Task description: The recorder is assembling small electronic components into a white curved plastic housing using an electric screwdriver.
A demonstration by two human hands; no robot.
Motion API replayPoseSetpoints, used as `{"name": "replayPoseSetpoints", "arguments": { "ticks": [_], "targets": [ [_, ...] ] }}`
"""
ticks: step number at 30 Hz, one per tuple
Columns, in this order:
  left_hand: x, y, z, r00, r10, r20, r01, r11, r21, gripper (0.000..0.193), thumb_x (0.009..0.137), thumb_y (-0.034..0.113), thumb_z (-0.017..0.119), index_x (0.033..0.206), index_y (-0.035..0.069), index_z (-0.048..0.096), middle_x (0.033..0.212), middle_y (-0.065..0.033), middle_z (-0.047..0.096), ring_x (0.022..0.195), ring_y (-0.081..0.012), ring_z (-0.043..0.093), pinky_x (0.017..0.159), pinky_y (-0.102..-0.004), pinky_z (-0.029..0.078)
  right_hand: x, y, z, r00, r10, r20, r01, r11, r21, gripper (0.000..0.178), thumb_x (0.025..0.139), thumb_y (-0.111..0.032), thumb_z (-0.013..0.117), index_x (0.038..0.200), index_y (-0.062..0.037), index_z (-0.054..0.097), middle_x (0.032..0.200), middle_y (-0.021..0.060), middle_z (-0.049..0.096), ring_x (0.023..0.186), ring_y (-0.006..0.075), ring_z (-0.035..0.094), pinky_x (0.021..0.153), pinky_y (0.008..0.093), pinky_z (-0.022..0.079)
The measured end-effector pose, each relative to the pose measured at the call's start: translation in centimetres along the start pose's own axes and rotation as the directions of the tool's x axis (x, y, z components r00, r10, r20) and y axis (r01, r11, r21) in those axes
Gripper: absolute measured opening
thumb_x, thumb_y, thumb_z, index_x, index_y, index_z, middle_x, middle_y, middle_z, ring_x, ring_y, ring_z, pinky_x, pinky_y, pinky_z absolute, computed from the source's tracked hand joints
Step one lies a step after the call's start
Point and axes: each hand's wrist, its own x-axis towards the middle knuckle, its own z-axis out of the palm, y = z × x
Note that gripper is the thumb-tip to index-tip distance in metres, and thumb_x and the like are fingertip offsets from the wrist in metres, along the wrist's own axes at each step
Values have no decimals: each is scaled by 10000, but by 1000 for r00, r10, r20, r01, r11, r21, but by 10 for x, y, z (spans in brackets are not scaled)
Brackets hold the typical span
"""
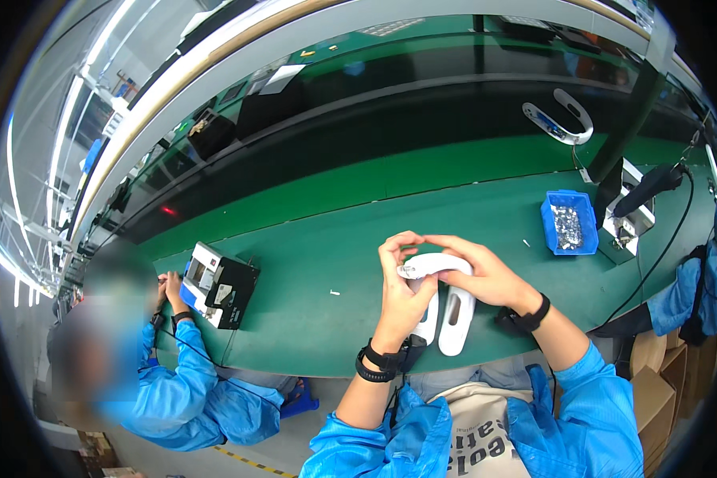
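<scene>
The blue bin (575, 248) on the green bench (311, 231) catches my eye first: open-topped, with a heap of small silvery parts (567, 228) lying in it. Just left of the bin a little white sliver (526, 243) lies loose. To its right stands a white-and-black device (633, 217), and well off on the bin's near right side, below bench level, there are brown cardboard boxes (653, 402); I can't make out what they hold.

Left of the bin, and nearer the person, both bare hands are clamped on a white curved piece (436, 264). The left hand (400, 293) has its end farther from the bin between thumb and fingers; the right hand (490, 275) closes on the end nearer the bin. The piece runs crosswise, its long axis pointing roughly toward the bin, its bulge facing away from the person.

Under it a long white slotted piece (456, 325) lies nearly at right angles, its rounded end toward the person. Another white length (428, 323) sits beside it, partly behind the left hand; I can't tell whether the three are joined.

Beyond the bin rests a white U-shaped part (585, 126), its open end turned leftward, away from the bin.
</scene>
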Motion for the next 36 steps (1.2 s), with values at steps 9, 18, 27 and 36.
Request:
{"name": "replayPoseSetpoints", "arguments": {
  "ticks": [9, 18, 27, 36],
  "targets": [
    [-23, 6, 46, 956, -290, 51, 292, 909, -296, 428, 993, -64, 632, 1334, 45, 398, 1216, -83, 546, 1084, -140, 542, 962, -307, 477, -55, -36, -22, 951, -50, -306, -18, 977, -215, 356, 1012, -153, 704, 1321, 6, 628, 1195, 144, 723, 1099, 245, 704, 932, 371, 547],
    [-13, 43, 31, 776, -402, 487, 480, 876, -42, 520, 1073, 50, 546, 1521, -23, 292, 1177, -135, 643, 957, -153, 615, 891, -325, 532, -82, -62, -53, 973, -113, -201, 9, 890, -455, 388, 988, -203, 732, 1311, -10, 638, 1169, 187, 721, 1063, 362, 711, 898, 426, 557],
    [-16, 55, 10, 497, -484, 721, 461, 850, 253, 368, 1067, 141, 644, 1331, -7, 434, 1014, -108, 695, 837, -167, 700, 728, -329, 583, -90, -75, -60, 959, 284, -1, -267, 901, -341, 322, 1035, -236, 696, 1254, -22, 598, 1048, 203, 731, 944, 369, 733, 799, 440, 544],
    [37, 100, -15, 231, -616, 753, 406, 765, 501, 370, 1006, 257, 772, 1131, 16, 521, 828, -81, 677, 715, -172, 712, 635, -317, 559, -102, -62, -53, 989, 141, 47, -132, 980, -152, 350, 1008, -181, 730, 1298, -24, 611, 1162, 161, 732, 1090, 298, 711, 914, 396, 547]
  ]
}}
